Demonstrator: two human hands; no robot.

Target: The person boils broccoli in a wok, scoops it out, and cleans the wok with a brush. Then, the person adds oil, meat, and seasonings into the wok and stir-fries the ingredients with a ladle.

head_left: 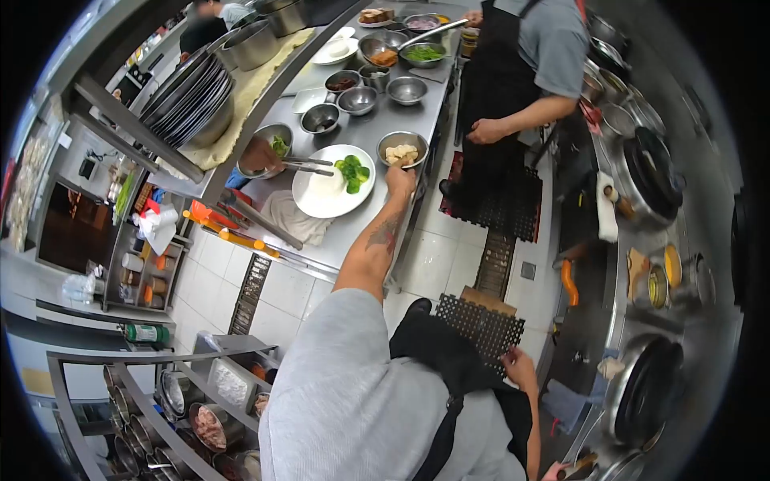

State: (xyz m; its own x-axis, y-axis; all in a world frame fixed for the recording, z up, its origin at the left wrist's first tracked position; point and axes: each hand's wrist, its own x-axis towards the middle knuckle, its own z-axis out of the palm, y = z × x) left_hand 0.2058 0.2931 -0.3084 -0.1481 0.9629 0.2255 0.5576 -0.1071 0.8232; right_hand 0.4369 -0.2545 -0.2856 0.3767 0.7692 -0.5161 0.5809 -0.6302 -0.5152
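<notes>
A: Starting left, what's beside the white plate [317, 205]?

B: Just left of it, a steel bowl [266, 133] with leafy greens [279, 146], and in front of that a co-worker's hand [261, 155]. It grasps tongs [309, 160] that reach over the plate's white mound [325, 183] — whether they touch it, I can't tell.

A: And around the plate?

B: A crumpled cloth [293, 219] lies near its lower left. On the plate, green florets [353, 173] sit right of the mound.

A: The person's left hand [399, 179]?

B: Just right of the plate, at a metal bowl [422, 150] of pale pieces [401, 153]. The fingers bend over the near rim; whether they grasp it or a piece, I cannot tell.

A: Further right?

B: A second co-worker's hand [489, 131], well apart from the plate, before a black apron [491, 80].

A: And the right hand [517, 365]?

B: Well below the plate and far to its right — fingers released, half-curled.
</notes>
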